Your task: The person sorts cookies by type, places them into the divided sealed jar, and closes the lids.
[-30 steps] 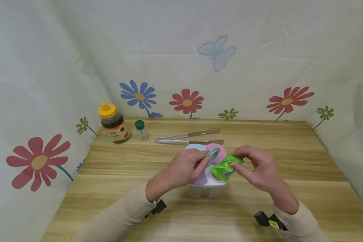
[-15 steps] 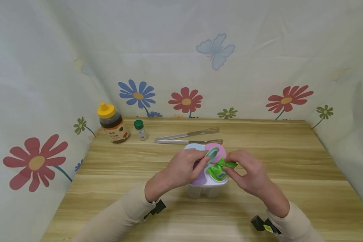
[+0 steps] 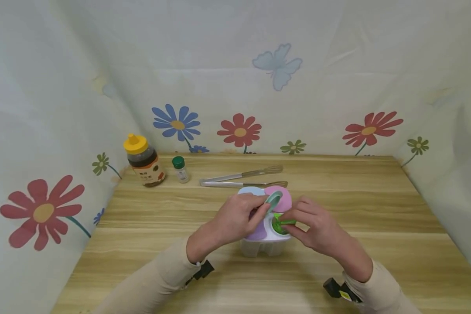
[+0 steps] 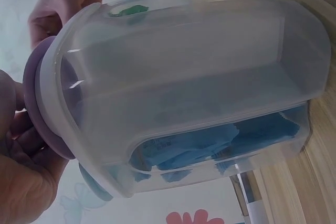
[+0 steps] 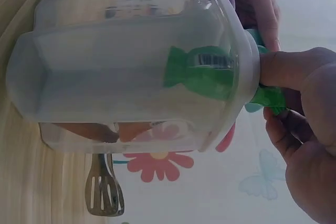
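Observation:
A clear plastic container (image 3: 264,248) with a white top and pastel flap lids stands mid-table. My left hand (image 3: 264,206) lies over its left side and holds the green flap lid (image 3: 275,199) up between fingertips. My right hand (image 3: 289,222) pinches a green packet (image 3: 279,225) at the uncovered opening. In the right wrist view the green packet (image 5: 202,74) hangs mostly inside one compartment of the container (image 5: 105,66), its tail still in my fingers (image 5: 283,69). The left wrist view shows blue packets (image 4: 210,145) in another compartment.
Metal tongs (image 3: 243,179) lie just behind the container. A honey bottle (image 3: 143,160) with a yellow cap and a small green-capped jar (image 3: 180,169) stand at the back left. Flower-print cloth walls close in the wooden table (image 3: 377,209) on three sides.
My right hand has moved left and down, bringing the green packet from above the container into its opening. The left hand has kept the green lid raised.

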### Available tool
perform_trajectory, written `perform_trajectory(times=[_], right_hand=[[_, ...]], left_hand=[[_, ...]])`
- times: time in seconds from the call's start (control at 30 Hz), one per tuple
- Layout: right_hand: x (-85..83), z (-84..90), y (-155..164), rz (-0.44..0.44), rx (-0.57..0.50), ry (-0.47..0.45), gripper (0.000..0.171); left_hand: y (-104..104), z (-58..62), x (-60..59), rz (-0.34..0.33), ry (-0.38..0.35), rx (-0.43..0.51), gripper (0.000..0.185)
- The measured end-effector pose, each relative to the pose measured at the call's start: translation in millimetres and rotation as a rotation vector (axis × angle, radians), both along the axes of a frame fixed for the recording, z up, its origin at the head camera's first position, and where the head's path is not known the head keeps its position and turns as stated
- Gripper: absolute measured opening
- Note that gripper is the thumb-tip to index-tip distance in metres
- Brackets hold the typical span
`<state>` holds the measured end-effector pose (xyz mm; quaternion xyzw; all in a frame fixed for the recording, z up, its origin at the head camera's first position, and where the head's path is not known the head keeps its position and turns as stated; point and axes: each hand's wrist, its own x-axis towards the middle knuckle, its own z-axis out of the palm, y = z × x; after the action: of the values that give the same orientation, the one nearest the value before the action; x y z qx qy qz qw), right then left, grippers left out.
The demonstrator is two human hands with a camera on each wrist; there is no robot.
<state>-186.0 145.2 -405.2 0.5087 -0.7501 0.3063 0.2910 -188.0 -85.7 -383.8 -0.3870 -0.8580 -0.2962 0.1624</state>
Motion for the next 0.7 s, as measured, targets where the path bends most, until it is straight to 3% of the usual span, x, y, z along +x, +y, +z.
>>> perform_trajectory(times=[0.33, 0.43, 0.53, 0.7], right_hand=[[5.3, 4.5, -1.9, -0.039, 0.122, -0.082, 0.017], [6.4, 4.7, -2.0, -0.032, 0.119, -0.051, 0.009], [7.3, 5.7, -1.8, -0.025, 0.124, -0.007, 0.018], [8.7, 10.8, 1.8, -0.005, 0.250, -0.010, 0.021]], left_hand=[[-0.4, -1.0, 0.5, 0.010, -0.009, -0.009, 0.020], [-0.1, -0.5, 0.9, 0.009, -0.011, -0.014, 0.019], [0.4, -0.3, 1.4, 0.011, -0.011, -0.017, 0.018], [1.0, -0.3, 1.8, 0.021, -0.016, -0.014, 0.019]])
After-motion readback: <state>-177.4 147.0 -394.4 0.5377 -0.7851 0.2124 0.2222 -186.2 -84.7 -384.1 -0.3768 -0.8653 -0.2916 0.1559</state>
